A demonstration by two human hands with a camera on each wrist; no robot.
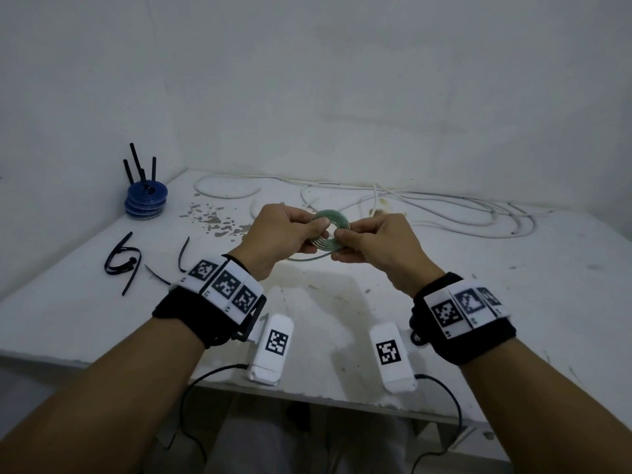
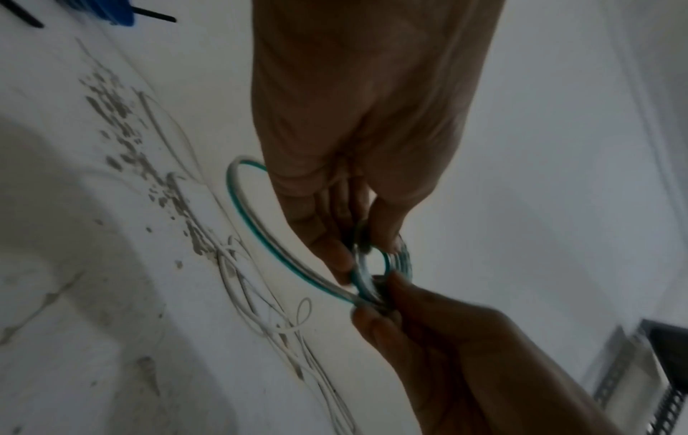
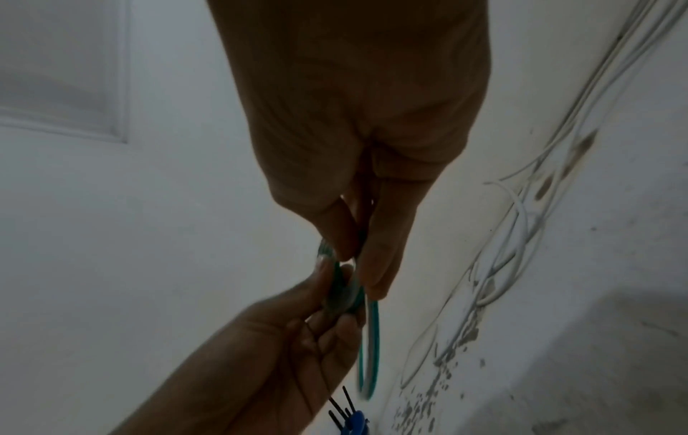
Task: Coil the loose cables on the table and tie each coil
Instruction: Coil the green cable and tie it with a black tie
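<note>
Early on, I'd say: L hand & R hand both pinch the green-white coil held just above the table, its tail still loose, no tie on yet, white cables at back uncoiled, black ties untouched.

From my remote station I see a green-and-white coil, its flat turns striped pale and teal. The table is chalky white, flecked with grey chipped patches, and the loose cables on it are white too. Black ties lie at the left, near a stack of blue discs bristling with black sticks. Both wrist bands are black with white panels carrying black-and-white square code patterns. Two white blocks bear the same checkered marks.
</note>
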